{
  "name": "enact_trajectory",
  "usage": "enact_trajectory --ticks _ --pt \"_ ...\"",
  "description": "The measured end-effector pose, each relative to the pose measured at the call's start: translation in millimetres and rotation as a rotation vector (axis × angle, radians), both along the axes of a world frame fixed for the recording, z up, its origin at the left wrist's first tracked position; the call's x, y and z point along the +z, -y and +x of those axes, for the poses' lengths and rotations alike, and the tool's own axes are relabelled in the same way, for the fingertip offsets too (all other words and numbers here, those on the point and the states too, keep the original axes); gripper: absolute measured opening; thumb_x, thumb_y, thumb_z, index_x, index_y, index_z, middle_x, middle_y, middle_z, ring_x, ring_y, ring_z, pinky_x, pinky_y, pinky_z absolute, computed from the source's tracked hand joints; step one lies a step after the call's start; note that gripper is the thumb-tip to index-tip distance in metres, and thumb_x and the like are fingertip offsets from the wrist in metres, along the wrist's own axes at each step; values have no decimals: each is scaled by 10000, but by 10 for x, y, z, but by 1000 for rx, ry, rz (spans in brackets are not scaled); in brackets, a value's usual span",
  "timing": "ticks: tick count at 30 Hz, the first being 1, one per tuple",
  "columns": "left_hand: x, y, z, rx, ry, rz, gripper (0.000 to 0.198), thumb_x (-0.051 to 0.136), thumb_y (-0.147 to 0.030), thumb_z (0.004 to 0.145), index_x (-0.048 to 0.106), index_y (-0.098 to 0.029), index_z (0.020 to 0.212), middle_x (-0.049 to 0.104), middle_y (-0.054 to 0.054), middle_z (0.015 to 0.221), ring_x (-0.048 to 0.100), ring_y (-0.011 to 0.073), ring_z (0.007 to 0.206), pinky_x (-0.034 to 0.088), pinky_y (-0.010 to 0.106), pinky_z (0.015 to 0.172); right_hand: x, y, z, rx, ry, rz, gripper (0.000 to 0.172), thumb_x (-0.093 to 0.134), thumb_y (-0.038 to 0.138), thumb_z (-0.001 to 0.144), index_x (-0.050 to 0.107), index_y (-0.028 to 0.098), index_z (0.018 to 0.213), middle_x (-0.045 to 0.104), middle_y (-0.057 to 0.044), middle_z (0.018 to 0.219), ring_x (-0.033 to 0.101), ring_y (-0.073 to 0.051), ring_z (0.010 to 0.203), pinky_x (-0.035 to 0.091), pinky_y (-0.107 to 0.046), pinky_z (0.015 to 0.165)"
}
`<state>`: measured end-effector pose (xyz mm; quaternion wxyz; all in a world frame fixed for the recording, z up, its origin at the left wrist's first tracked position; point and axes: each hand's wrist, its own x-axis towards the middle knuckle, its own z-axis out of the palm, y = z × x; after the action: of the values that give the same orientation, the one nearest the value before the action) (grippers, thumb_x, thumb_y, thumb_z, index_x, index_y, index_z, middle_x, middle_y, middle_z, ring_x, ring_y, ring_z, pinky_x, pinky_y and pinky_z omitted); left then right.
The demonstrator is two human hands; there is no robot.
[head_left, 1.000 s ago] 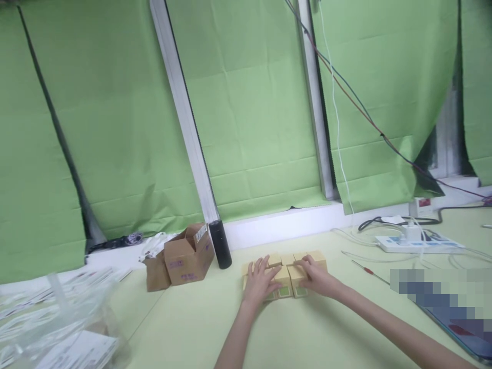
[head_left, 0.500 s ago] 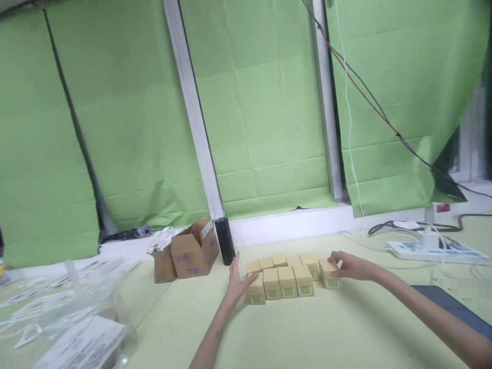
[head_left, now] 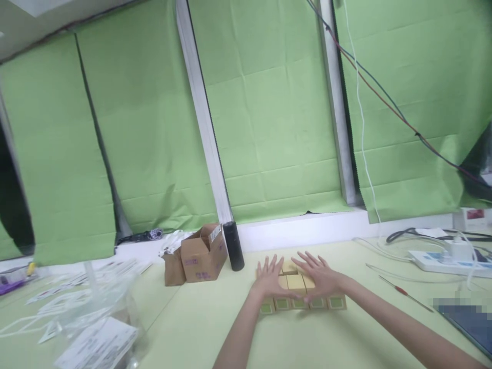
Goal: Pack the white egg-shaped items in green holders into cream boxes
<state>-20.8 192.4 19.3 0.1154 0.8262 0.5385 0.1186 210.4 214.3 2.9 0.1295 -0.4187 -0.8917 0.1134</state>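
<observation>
Several small tan boxes (head_left: 295, 282) with green labels on their front faces stand packed together in two rows on the pale table. Across the left part of the group lies my left hand (head_left: 271, 282), its fingers spread. My right hand (head_left: 319, 277) rests over the right part, fingers also spread and pointing away. The two thumbs come close together above the front row. Both hands cover much of the box tops, so some boxes are partly hidden.
An open cardboard box (head_left: 203, 259) and a black cylinder (head_left: 233, 246) stand at the back left. Plastic bags and papers (head_left: 98, 342) lie at the left. To the right are a white power strip (head_left: 434, 261), cables, a red-handled thin tool (head_left: 402, 290) and a dark flat device (head_left: 467, 323).
My right hand has let go of the box at the right end and moved left over the group. That box now stands in the front row. My left hand has moved onto the boxes.
</observation>
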Motion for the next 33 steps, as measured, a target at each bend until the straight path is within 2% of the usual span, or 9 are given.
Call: enact_trajectory --ticks 3,9,13,17,20,23,27,29,33 --pt "-99 -31 56 -22 3 5 1000 545 -710 602 268 -177 1402 251 122 1493 146 323 1379 89 501 1117 -55 -41 -81 62 13 2 920 649 590 619 282 305 1413 227 -124 1508 178 -376 1359 105 -623 1031" --pt "-118 47 87 -48 102 108 850 588 -670 606 446 -153 1265 443 145 1355 404 291 1249 333 403 1040 -76 78 -118 48 -41 96 750 584 633 652 479 215 1265 443 -162 1344 344 -326 1281 154 -548 1053" --pt "81 98 -4 13 148 185 806 481 -627 735 299 -154 1362 305 134 1448 228 259 1356 147 435 1124 7 86 -38 -10 -49 132 972 648 649 558 354 175 1355 327 -190 1416 213 -345 1340 18 -565 1069" --pt "206 103 -300 22 103 119 1065 793 -570 344 414 -323 1307 283 62 1483 53 376 1380 -96 588 1069 73 24 190 -46 -4 62 1129 729 631 467 229 298 1423 163 -141 1514 75 -418 1363 65 -661 1014" --pt "57 51 -404 115 124 29 1166 813 -548 288 390 -275 1340 193 154 1502 62 463 1351 61 668 1029 47 37 216 -91 6 41 1017 683 634 583 188 356 1427 146 -115 1526 92 -436 1354 146 -682 983" --pt "-175 15 -331 171 187 20 1016 717 -598 491 386 -160 1346 189 201 1488 233 370 1344 236 489 1070 -1 81 113 -121 4 72 672 595 522 784 349 299 1368 323 -111 1453 301 -366 1298 280 -593 988" --pt "-278 57 -164 183 221 66 888 678 -607 547 469 -163 1286 288 158 1451 294 313 1323 229 415 1086 -33 158 111 -137 6 130 380 531 327 895 473 211 1253 469 -82 1318 494 -264 1139 394 -509 937" --pt "-248 95 -80 170 208 77 872 694 -618 512 522 -168 1239 364 152 1403 303 331 1304 211 434 1086 -48 196 215 -138 14 136 411 535 353 888 456 216 1268 465 -86 1315 490 -271 1136 398 -509 927" --pt "-213 126 124 117 181 76 906 681 -655 499 496 -218 1270 412 128 1346 322 349 1261 252 459 1050 -91 205 492 -129 46 107 687 571 551 792 311 309 1380 429 -105 1340 399 -341 1207 380 -548 912"
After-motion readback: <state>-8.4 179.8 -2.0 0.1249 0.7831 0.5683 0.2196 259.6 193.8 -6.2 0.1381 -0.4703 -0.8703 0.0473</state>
